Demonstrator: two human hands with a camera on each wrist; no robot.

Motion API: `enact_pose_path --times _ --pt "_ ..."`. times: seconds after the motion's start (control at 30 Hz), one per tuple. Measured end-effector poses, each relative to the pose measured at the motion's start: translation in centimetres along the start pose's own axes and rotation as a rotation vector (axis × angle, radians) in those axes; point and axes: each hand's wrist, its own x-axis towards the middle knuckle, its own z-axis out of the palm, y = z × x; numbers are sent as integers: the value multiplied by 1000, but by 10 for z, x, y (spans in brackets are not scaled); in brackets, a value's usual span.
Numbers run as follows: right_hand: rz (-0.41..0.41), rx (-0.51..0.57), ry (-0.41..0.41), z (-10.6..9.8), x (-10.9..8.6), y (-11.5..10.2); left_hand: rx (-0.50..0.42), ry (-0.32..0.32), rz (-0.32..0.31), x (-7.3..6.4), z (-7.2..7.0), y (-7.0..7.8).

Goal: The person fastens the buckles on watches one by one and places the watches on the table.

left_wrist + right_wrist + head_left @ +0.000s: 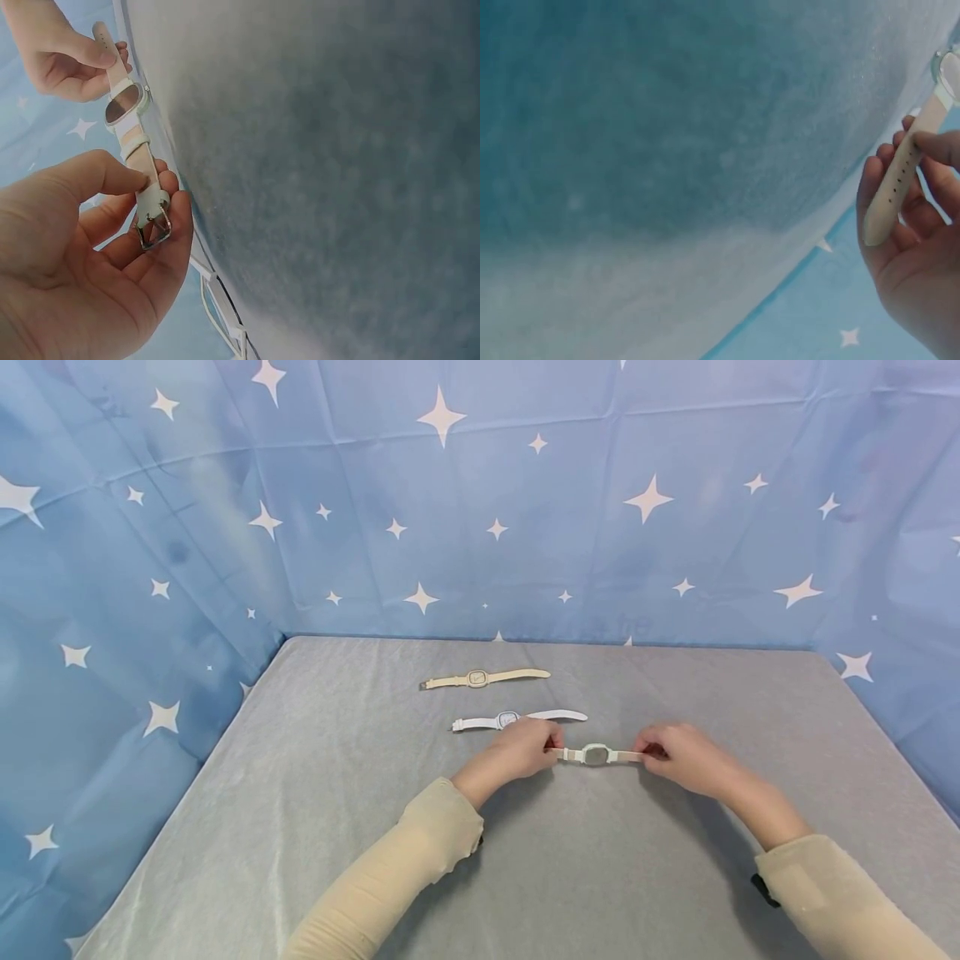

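Observation:
A pale green wristwatch (596,755) is stretched out straight between my two hands, its face toward the head camera. My left hand (522,748) pinches the buckle end of the strap between thumb and fingers; the metal buckle (155,232) shows in the left wrist view. With thumb and fingers, my right hand (684,757) pinches the other strap end, where a row of holes shows in the right wrist view. Just behind the left hand lies a white wristwatch (507,720), partly covered by that hand. Farther back a cream wristwatch (477,679) lies flat.
The watches lie on a table with a grey cloth (300,777). A blue curtain (525,527) with white stars hangs behind the table and along its left side. A white cable (214,307) runs near the table edge in the left wrist view.

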Motion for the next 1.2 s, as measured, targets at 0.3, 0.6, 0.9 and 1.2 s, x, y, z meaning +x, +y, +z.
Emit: enact_pose_path --times 0.3,0.6,0.9,1.2 --pt "13 80 22 -2 -1 -1 -91 34 -24 -1 -3 -7" --pt "46 182 19 -5 -2 -6 -175 70 -21 -6 -10 -14" --pt "97 305 15 -5 -2 -12 -259 106 17 -15 -14 -23" --pt "80 470 55 -4 -1 -14 -312 153 39 -19 -16 -30"
